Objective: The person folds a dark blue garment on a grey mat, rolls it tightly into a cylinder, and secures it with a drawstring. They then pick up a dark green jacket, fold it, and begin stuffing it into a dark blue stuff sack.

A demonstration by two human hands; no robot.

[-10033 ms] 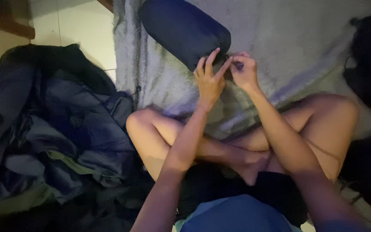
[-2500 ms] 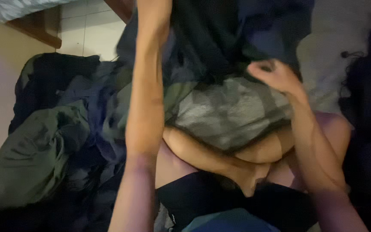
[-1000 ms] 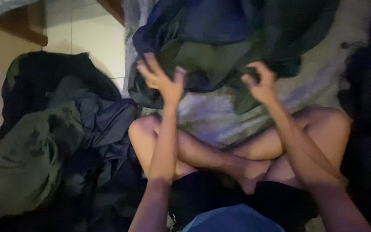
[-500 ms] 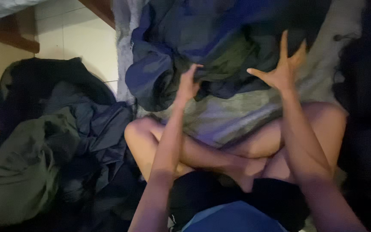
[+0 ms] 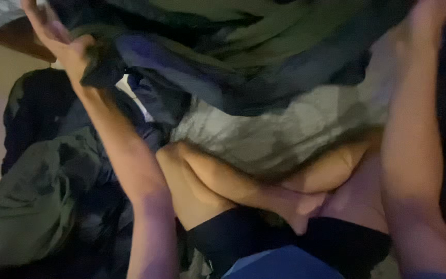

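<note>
Both hands raised, left hand (image 5: 60, 39) gripping the dark blue-green fabric (image 5: 243, 46); right hand (image 5: 429, 20) grip unclear.

The raised dark blue and green fabric (image 5: 243, 57) fills the space ahead, a clothes heap (image 5: 42, 206) crowds the left, and only the grey blanket (image 5: 285, 134) above the crossed legs (image 5: 243, 186) lies open.

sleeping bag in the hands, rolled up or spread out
Spread out. The sleeping bag hangs in loose blue and green folds, gripped by the left hand and right hand above the blanket.
</note>
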